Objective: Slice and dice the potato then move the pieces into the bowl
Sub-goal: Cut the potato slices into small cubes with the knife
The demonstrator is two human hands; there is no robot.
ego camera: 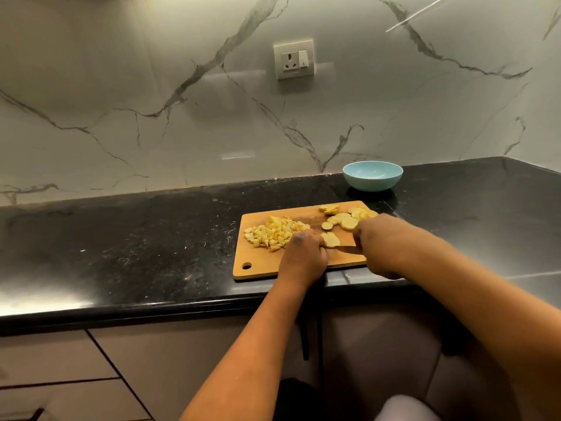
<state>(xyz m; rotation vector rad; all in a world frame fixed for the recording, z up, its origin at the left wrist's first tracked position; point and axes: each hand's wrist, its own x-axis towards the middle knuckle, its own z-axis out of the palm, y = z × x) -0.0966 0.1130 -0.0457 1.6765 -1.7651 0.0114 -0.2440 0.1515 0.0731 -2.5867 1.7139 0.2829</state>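
Knife (pixel 346 248): handle hidden inside right hand (pixel 375 238), only a dark blade sliver shows. Left hand (pixel 303 253) fingertips covered by its own knuckles. Right hand blurred. Desk (pixel 121 253) cut off left.

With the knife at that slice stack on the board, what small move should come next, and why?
Probably press the knife down through the slices the left hand steadies. The right hand holds the knife beside them, round slices remain uncut, and the bowl looks empty.

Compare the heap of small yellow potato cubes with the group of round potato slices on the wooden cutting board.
The heap of small yellow potato cubes is diced; the round potato slices are flat, larger discs. The cubes lie left on the wooden cutting board, the slices at its right far end. Both are pale yellow.
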